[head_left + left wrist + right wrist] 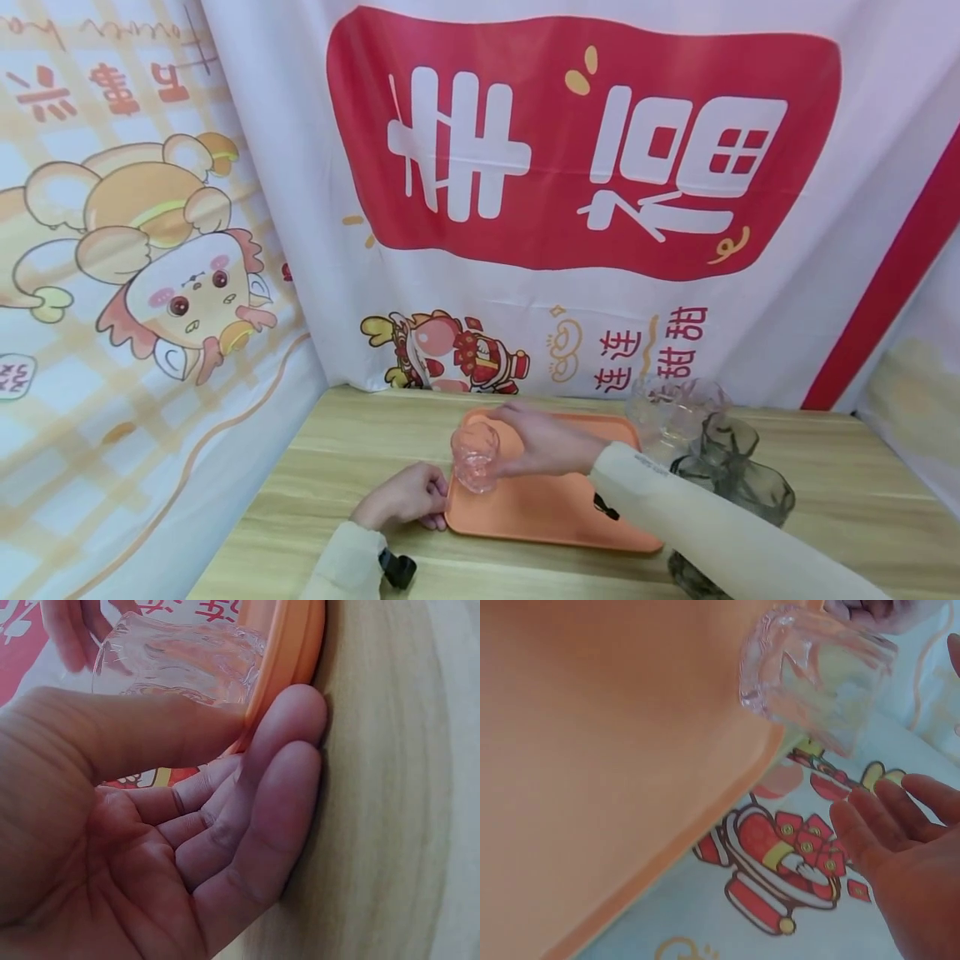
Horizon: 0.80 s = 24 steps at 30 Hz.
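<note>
An orange tray [547,512] lies on the wooden table. A clear, wavy-sided glass cup [476,457] stands upright at the tray's left end. My left hand [408,496] pinches the tray's left rim; in the left wrist view the thumb is at the rim and two fingertips [289,787] are against its outer side. Just right of the cup, my right hand [543,442] reaches over the tray. In the right wrist view this hand [919,862] has its fingers extended, with a gap between them and the cup [817,682].
Clear glassware [678,408] stands at the back right, beyond the tray. Smoky grey glassware [750,492] is right of the tray, partly hidden by my right sleeve [697,517]. Printed cloth [555,333] hangs behind the table, and another patterned cloth [247,417] hangs at the left.
</note>
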Available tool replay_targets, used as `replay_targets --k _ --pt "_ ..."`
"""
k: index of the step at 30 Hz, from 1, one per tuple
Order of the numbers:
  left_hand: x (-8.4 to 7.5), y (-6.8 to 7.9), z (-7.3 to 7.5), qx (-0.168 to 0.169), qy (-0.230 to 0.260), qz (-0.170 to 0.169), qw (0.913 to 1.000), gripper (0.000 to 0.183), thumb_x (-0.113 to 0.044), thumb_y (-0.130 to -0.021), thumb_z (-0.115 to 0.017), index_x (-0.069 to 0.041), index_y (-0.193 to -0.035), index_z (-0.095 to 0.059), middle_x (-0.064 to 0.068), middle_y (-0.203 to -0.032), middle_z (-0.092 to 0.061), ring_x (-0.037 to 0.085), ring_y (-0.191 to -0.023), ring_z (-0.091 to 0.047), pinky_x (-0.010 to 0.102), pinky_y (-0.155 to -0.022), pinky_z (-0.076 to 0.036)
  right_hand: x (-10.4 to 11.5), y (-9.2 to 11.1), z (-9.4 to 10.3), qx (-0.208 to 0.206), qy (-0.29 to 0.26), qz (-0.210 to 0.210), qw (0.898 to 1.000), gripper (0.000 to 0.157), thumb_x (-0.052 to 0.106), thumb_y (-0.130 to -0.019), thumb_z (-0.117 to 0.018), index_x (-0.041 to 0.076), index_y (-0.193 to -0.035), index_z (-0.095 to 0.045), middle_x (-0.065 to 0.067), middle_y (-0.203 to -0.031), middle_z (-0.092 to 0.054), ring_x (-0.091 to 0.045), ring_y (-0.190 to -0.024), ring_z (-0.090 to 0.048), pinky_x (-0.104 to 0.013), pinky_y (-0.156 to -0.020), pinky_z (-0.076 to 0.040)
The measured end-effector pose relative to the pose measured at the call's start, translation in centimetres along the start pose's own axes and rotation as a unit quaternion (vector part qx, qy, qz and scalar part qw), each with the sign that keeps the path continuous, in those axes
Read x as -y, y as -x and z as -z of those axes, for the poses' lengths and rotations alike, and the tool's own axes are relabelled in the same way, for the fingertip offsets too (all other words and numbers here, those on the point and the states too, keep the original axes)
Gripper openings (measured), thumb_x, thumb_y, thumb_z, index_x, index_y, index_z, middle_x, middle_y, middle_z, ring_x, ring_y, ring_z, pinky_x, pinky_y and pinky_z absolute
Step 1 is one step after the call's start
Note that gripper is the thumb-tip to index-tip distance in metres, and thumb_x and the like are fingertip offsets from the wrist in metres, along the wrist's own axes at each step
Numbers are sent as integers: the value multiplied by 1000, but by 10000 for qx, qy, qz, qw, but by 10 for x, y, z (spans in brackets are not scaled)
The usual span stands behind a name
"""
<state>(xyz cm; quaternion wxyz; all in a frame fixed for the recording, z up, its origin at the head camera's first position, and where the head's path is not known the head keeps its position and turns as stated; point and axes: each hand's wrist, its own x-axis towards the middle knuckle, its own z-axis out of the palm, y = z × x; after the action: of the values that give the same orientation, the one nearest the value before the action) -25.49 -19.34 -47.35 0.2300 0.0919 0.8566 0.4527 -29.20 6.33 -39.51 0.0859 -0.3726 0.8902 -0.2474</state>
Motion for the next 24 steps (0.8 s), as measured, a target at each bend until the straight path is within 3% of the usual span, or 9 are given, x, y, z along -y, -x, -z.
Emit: replay_targets --k 7,12,18,24 --pt "1 -1 1 -1 41 -59 10000 7 -2 -87 -62 0 -89 -55 11 -71 -65 15 -57 -65 31 -54 -58 1 -23 -18 -12 379 -36 9993 80 49 -78 -74 16 -143 -41 -5 -142 -44 -19 -126 -47 -38 -102 -47" --pt "2 0 1 2 123 -65 9999 8 -3 -87 -62 1 -89 -55 11 -72 -64 15 -57 -65 31 -55 -58 0 -33 -25 61 435 -96 9990 80 45 -77 -77 16 -142 -41 -6 -141 -43 -19 -126 -46 -38 -102 -46" --pt "0 0 0 -36 117 -45 9999 8 -2 -87 -62 1 -89 -55 11 -71 -65 15 -57 -65 31 -54 -58 -2 -39 -27 82 409 117 9991 69 32 -80 -76 10 -138 -46 -8 -135 -49 -20 -119 -52 -37 -99 -49" --pt "0 0 1 -35 91 22 9999 8 -2 -86 -62 1 -89 -56 11 -71 -65 15 -57 -65 30 -54 -58 -12 -43 -30 -91 457 268 9986 68 40 -75 -77 9 -131 -54 -4 -129 -58 -19 -114 -56 -34 -94 -51"
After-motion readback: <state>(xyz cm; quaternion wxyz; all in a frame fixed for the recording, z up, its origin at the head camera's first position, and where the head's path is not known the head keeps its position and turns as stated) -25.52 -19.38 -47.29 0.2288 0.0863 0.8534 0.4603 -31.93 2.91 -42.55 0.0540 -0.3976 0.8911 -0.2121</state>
